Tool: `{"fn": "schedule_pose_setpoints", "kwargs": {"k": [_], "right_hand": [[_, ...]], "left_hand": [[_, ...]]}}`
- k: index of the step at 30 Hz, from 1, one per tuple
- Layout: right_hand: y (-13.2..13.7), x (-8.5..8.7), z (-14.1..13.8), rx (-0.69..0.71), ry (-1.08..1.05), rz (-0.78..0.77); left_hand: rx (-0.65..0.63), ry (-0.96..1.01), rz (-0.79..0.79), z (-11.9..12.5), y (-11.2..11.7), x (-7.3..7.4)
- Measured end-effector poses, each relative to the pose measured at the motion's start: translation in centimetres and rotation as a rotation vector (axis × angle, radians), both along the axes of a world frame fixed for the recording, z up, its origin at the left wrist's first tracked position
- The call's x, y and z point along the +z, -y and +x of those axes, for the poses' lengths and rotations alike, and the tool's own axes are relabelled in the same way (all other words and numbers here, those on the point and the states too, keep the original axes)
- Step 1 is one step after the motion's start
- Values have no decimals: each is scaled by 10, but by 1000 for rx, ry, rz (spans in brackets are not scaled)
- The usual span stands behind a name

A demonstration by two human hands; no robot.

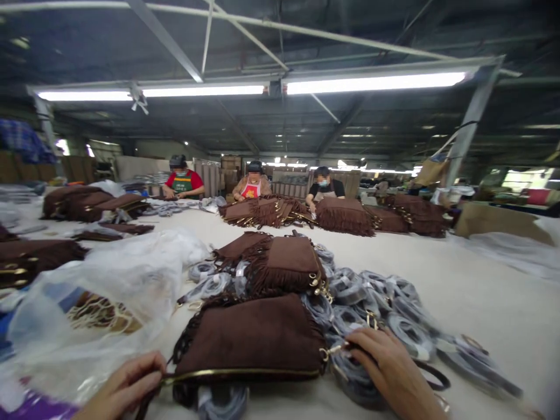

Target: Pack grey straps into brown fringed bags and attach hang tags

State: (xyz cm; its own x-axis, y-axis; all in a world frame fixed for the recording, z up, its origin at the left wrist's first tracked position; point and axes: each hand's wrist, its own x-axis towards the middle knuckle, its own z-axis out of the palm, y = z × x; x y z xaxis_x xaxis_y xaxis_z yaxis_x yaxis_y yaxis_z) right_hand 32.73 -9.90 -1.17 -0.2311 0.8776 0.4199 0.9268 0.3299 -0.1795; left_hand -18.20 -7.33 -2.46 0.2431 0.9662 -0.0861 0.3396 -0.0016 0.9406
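Note:
A dark brown fringed bag (254, 335) lies in front of me, its gold zipper (249, 373) along the near edge. My left hand (135, 379) is closed at the zipper's left end, thumb and fingers pinching it; a dark strip hangs below that hand. At the bag's right corner sits a gold ring, with a gold snap hook (339, 347) at it. The fingers of my right hand (389, 361) are closed on this hook. A dark strap (433, 373) loops out beside the right wrist. Plastic-wrapped coiled straps (354, 373) lie around and partly under the bag.
Behind the bag are stacked brown fringed bags (291, 256) and more wrapped strap coils (409, 332). A clear plastic bag (144, 280) holding pale cords is at left. Across the white table (481, 274), several co-workers sit behind long piles of bags (345, 213).

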Motion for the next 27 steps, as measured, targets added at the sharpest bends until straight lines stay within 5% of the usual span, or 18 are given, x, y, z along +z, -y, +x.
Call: {"fn": "schedule_pose_setpoints", "kwargs": {"k": [6,13,19,23,27], "right_hand": [[-2,-8,2,-85,94,368],[5,13,-35,134,-37,469],[35,7,-162,589,-78,180],[39,-13,-229,425,94,-3],[40,-23,-256,157,139,-241]], "left_hand": [[-39,-80,38,10,10,21],[-76,-36,26,10,11,14],[-89,-77,64,9,12,12],[-103,-142,110,9,12,15],[-60,-107,131,9,11,10]]}}
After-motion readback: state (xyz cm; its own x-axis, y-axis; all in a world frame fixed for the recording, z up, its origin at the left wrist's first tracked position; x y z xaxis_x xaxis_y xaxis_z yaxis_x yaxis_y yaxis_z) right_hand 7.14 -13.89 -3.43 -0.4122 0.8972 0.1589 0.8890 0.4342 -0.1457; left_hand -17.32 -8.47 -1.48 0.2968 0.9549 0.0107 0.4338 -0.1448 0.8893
